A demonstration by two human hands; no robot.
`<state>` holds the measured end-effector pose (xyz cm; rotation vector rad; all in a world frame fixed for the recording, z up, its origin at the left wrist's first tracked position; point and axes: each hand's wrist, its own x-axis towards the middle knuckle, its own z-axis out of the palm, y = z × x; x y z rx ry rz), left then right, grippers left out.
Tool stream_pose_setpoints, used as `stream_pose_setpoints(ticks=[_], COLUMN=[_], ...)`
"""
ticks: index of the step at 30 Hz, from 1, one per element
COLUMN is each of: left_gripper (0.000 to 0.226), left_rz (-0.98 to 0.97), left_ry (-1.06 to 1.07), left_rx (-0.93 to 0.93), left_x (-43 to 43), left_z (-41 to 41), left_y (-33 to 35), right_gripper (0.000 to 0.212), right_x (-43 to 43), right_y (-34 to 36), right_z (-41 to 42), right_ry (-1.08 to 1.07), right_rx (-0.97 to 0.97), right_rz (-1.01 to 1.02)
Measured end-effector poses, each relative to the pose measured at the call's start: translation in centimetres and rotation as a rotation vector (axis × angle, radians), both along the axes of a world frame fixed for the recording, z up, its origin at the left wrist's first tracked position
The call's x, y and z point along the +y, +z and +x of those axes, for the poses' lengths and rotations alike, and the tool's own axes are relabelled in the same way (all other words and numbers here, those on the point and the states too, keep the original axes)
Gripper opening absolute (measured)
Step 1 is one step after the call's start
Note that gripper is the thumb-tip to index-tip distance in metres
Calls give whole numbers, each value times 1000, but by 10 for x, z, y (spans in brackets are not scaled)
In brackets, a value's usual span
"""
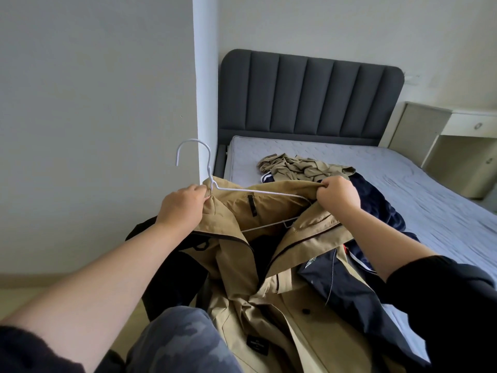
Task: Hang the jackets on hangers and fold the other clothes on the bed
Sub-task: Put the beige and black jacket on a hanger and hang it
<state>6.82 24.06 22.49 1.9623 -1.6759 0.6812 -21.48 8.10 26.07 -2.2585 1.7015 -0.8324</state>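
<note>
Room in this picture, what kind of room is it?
Most likely a bedroom. There is a bed with a padded grey headboard, a pale desk beside it, and a tan jacket half on a white hanger.

One view only: a head-worn wide-angle cam, looking forward and down. It faces along the bed point(403, 184) from the near end toward the headboard point(312, 95) at the far end. Left hand point(183, 204) and right hand point(337, 195) are close, mid-frame. The wall point(94, 103) is near on the left. No second view, so no overlap.
</note>
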Motion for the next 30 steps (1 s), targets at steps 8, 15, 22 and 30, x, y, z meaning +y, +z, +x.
stream_pose_setpoints(ticks=[8,15,22,30], left_gripper=[23,24,45,40], left_rz=[134,58,45,-175], left_ry=[-146,-29,4,193], left_rx=[266,485,575,546], left_x=[-15,-13,-11,3], left_z=[-65,-45,-46,26], left_y=[-2,-4,11,140], right_gripper=[27,36,23,18], right_x=[67,37,31,54], right_y=[26,23,13,124], right_z=[76,53,62,157], right_ry=[447,464,452,373], right_rx=[-203,116,205,-76], right_rz=[139,27,129,-341])
